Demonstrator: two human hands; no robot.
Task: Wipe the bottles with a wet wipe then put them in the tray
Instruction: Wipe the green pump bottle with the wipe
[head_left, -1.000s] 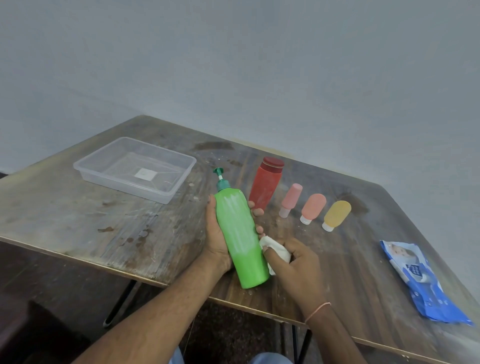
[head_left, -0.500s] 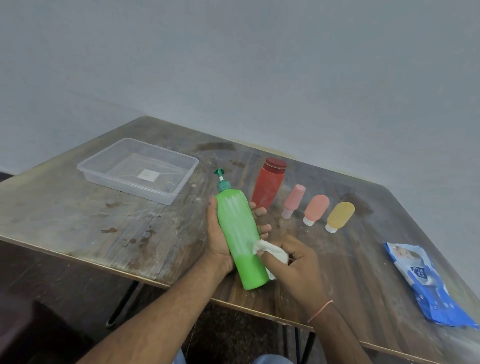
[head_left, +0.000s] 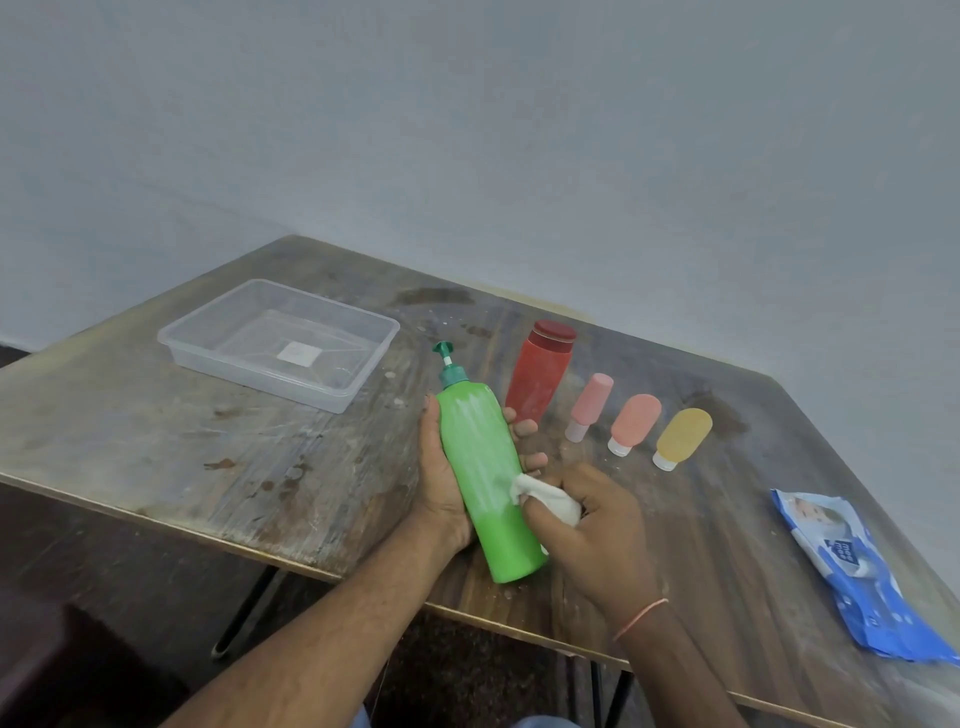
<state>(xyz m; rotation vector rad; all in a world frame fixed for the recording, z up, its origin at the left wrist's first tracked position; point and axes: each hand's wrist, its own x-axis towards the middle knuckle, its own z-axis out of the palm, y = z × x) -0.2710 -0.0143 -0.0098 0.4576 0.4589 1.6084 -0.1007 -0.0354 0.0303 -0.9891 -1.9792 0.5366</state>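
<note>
My left hand (head_left: 441, 483) grips a tall green pump bottle (head_left: 480, 462) from behind, tilted with its base near the table's front edge. My right hand (head_left: 597, 530) holds a crumpled white wet wipe (head_left: 545, 499) pressed against the bottle's right side, about halfway down. A red bottle (head_left: 540, 374) lies behind it on the table. To its right lie a pink tube (head_left: 592, 405), an orange tube (head_left: 634, 421) and a yellow tube (head_left: 683, 436), caps toward me. The clear plastic tray (head_left: 363, 379) sits at the back left with nothing in it.
A blue wet-wipe pack (head_left: 852, 571) lies at the table's right edge. The worn wooden table (head_left: 208, 441) stands against a grey wall; its front edge runs just under my wrists. Dark floor and table legs show below.
My right hand has slid the wipe a little way up the green bottle's side. My left hand keeps the same grip on the bottle.
</note>
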